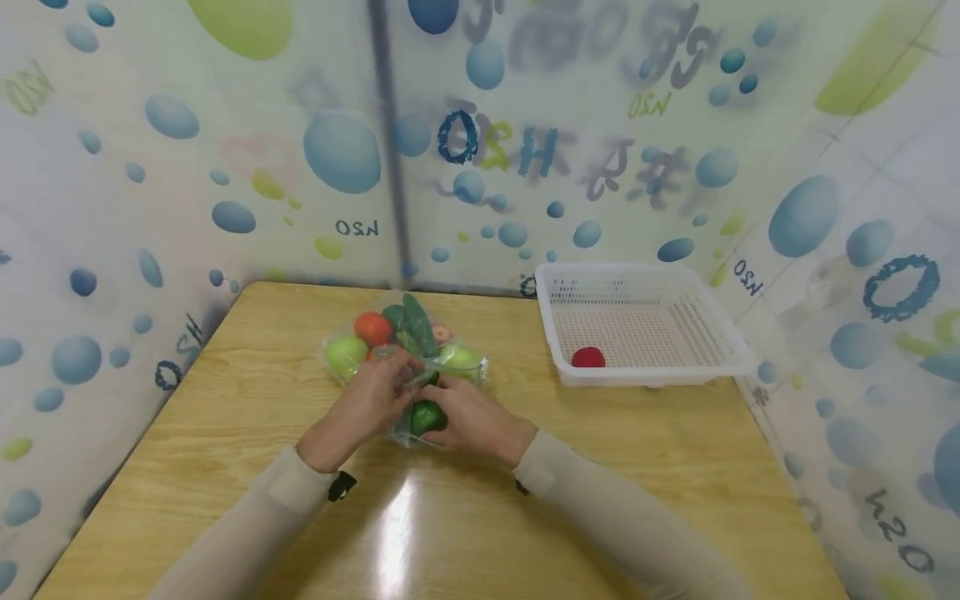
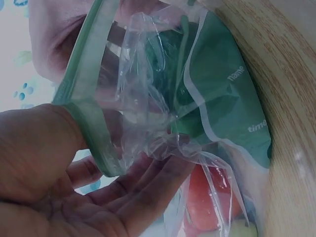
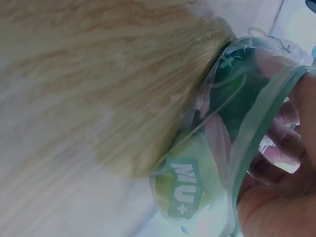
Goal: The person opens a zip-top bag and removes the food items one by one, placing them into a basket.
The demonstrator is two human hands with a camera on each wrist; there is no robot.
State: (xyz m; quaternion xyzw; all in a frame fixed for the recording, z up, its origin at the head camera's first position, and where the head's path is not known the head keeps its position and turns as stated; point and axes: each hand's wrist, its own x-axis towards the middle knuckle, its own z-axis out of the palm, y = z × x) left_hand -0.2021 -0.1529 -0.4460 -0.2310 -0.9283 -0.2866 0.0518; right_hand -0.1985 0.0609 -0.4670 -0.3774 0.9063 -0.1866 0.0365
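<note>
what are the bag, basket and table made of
Bag: thin, glossy plastic, as it is wrinkled and mostly see-through.
Basket: probably moulded plastic, given its even white surface and perforated walls.
Table: wood or wood-look laminate; grain shows, and a bright reflection suggests a smooth finish.

The clear bag (image 2: pixel 224 94) is green-edged, the basket (image 1: pixel 645 377) white, the wall (image 1: pixel 300 233) blue-and-green spotted.

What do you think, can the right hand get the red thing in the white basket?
Probably yes: the red thing sits in an open basket with only its side between. But the right hand is busy at the bag.
</note>
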